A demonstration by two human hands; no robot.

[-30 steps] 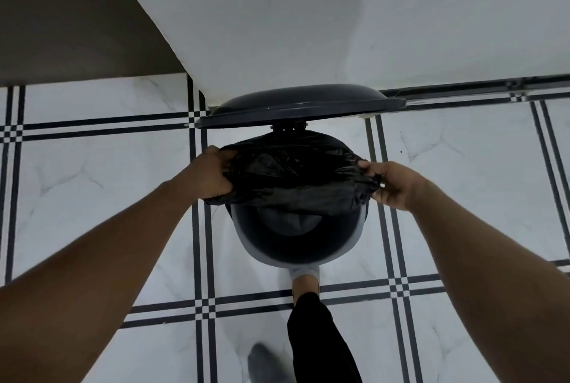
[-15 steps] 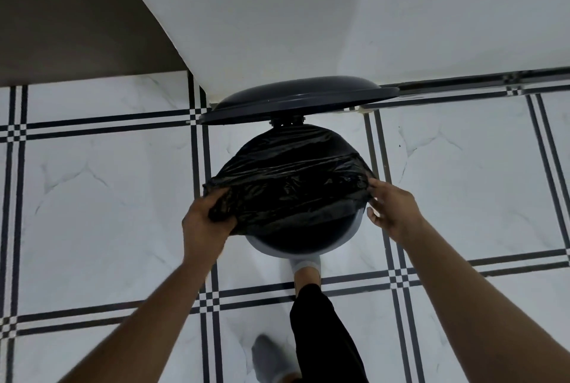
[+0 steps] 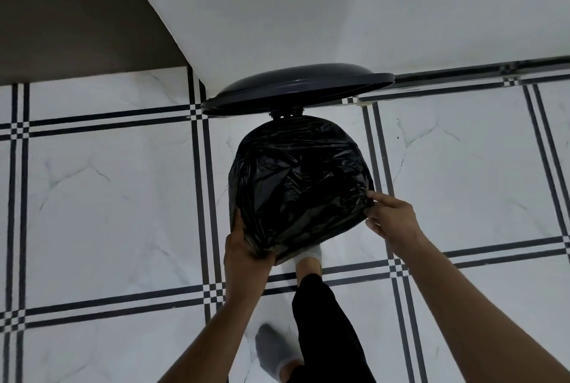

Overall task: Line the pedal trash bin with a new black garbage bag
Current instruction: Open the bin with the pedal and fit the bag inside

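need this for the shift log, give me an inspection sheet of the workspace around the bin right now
surface: white marble-look floor tiles with black line borders
job's things: black garbage bag stretched across the bin's top, hiding the rim; lid raised behind it
clutter: nothing seen
hands: left hand grips the bag's near-left edge; right hand pinches its right edge
cables: nothing seen
surroundings: white wall behind the bin; foot in a white sock at the bin's base, pedal hidden

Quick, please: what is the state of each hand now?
Left hand: grips the near-left edge of the black garbage bag.
Right hand: pinches the bag's right edge.
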